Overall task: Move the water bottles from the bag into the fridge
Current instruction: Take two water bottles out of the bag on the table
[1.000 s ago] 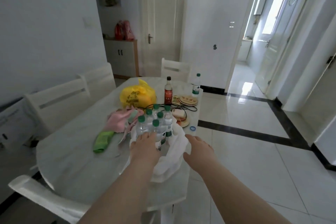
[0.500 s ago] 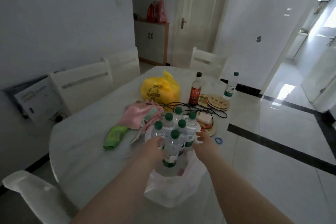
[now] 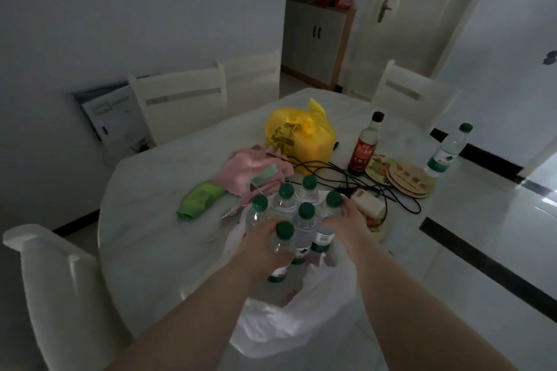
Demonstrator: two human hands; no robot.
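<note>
Reaching into the white bag (image 3: 289,319) for the first water bottles (image 3: 297,214).

Six green-capped bottles stand bunched in the bag near the tabletop's (image 3: 156,238) front edge; the left hand (image 3: 265,242) is wrapped around the nearest, the right hand (image 3: 346,220) closed on the rightmost. None moved yet; no fridge in sight.

Left arm: bare, reaching forward and up from lower left.
Left hand (image 3: 261,242): palm down, fingers curled around the neck of the nearest water bottle (image 3: 281,245), gripping it.
Right arm: bare, reaching forward from lower right, roughly parallel with the left.
Right hand (image 3: 348,221): fingers bent, resting against the right side of the bottle cluster; cannot tell whether closed on any bottle.
Spacing: hands near each other, apart.
</note>
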